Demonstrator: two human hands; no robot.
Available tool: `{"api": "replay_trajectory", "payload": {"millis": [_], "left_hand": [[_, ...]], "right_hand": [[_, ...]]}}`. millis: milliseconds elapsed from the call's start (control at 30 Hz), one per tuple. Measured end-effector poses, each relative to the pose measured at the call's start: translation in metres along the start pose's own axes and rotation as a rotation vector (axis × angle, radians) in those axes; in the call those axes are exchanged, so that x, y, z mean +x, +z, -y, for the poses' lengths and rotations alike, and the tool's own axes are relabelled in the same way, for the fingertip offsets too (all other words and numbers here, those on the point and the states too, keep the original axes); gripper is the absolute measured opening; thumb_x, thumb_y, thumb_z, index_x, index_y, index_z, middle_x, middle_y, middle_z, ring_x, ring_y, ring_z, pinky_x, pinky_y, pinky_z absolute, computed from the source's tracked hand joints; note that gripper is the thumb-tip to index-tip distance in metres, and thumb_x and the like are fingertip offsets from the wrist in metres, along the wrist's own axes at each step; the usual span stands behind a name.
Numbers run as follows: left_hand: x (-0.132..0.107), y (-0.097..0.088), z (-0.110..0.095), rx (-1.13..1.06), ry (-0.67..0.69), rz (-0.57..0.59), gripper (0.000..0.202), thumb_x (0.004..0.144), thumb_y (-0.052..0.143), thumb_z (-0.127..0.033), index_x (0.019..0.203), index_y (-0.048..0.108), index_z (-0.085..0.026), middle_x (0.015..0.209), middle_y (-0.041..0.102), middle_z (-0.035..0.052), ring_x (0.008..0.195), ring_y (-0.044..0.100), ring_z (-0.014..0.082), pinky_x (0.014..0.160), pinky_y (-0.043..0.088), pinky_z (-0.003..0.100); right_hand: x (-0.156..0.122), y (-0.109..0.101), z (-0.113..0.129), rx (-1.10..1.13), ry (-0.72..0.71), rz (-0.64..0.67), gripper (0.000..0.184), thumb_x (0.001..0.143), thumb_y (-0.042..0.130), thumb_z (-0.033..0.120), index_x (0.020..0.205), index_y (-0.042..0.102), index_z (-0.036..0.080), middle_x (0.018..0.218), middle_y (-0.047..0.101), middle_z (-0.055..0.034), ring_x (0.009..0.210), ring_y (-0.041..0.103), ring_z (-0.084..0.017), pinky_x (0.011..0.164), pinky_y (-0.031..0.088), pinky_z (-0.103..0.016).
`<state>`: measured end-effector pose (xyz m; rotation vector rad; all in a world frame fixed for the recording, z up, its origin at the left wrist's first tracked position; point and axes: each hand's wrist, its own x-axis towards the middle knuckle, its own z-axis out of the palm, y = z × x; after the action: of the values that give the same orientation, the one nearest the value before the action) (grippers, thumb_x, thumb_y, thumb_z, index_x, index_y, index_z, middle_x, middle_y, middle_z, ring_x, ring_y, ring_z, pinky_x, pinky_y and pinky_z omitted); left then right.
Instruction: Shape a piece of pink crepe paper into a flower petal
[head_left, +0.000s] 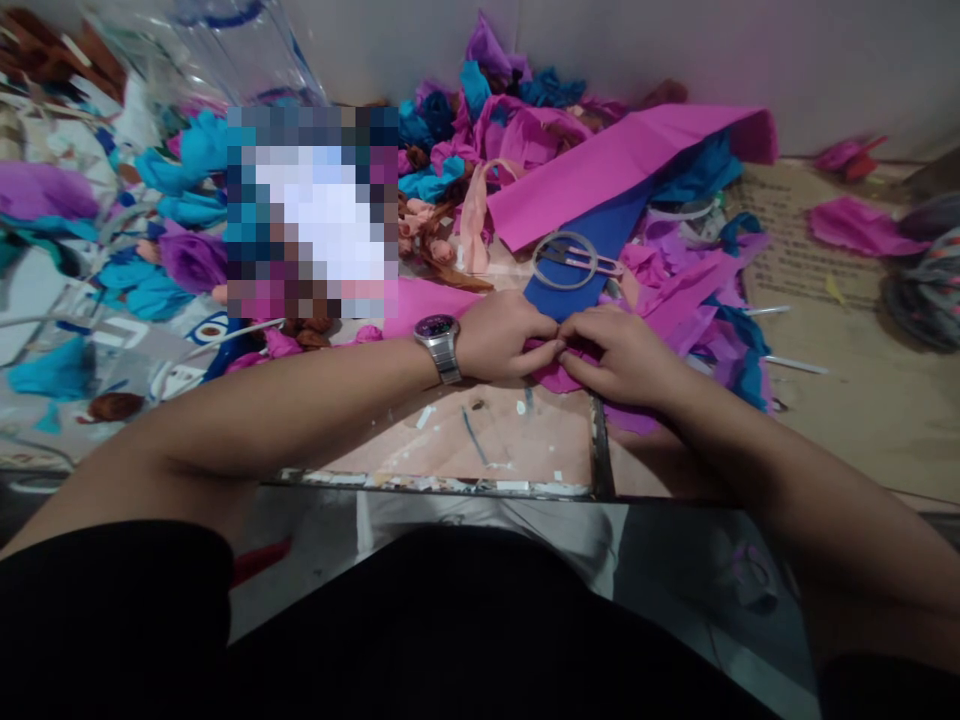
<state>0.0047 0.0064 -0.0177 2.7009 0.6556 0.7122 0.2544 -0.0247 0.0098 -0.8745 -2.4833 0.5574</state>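
My left hand (504, 335), with a metal-banded watch on its wrist, meets my right hand (626, 355) just above the table. Fingers of both hands are pinched together around a small piece of magenta crepe paper (561, 378). Part of that piece is hidden behind the fingers. Just beyond them, a pair of thread snips (609, 264) and a grey ring (538, 272) rest on a blue sheet (551, 290). A large folded pink sheet (600, 165) lies behind these.
Crumpled blue, purple and pink paper pieces (169, 285) cover the left side, with cables among them. More paper scraps (720, 300) lie at right, beside a cardboard sheet (885, 400). A blurred-out bright patch (322, 210) stands left of centre. The table's front edge (450, 487) is near my body.
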Motion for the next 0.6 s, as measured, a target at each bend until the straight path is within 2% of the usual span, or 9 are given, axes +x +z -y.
{"api": "replay_trajectory", "payload": {"millis": [300,600], "left_hand": [[-0.0001,0.0001,-0.0005,-0.007,0.011,-0.022,0.05,0.115,0.048,-0.047,0.084,0.078,-0.021,0.074,0.076,0.0064,0.071,0.07,0.0204,0.073,0.044,0.038],[-0.0005,-0.0038,-0.0052,-0.019,-0.025,-0.18,0.047,0.116,0.049,-0.046,0.089,0.077,-0.02,0.075,0.076,0.0055,0.071,0.067,0.0194,0.074,0.042,0.037]], "right_hand": [[-0.0024,0.002,0.0007,-0.03,0.009,-0.033,0.007,0.101,0.07,0.027,0.103,0.074,0.021,0.096,0.08,-0.0051,0.086,0.068,-0.021,0.084,0.043,-0.036],[-0.0047,0.0014,0.0013,-0.09,0.028,-0.213,0.008,0.103,0.07,0.027,0.105,0.076,0.022,0.093,0.081,-0.0035,0.084,0.071,-0.021,0.081,0.048,-0.036]]}}
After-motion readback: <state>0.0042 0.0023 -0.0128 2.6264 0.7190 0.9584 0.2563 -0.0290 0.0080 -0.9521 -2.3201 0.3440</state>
